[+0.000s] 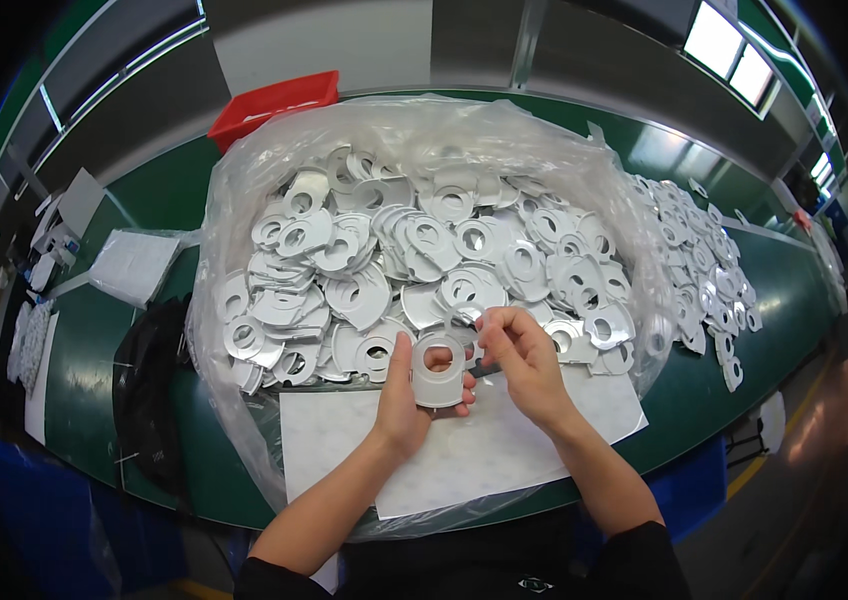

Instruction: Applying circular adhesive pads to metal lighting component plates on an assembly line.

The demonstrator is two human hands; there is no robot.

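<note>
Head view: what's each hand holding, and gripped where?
Left hand holds a flat silver disc with a round hole by its edges, thumb on the left rim, fingers behind. Right hand pinches something small at the disc's upper right edge; what it is cannot be told.

Big clear plastic bag (244,200) open on the green bench, full of silver metal discs. Smaller whitish plastic bag (132,265) lies flat at left.
</note>
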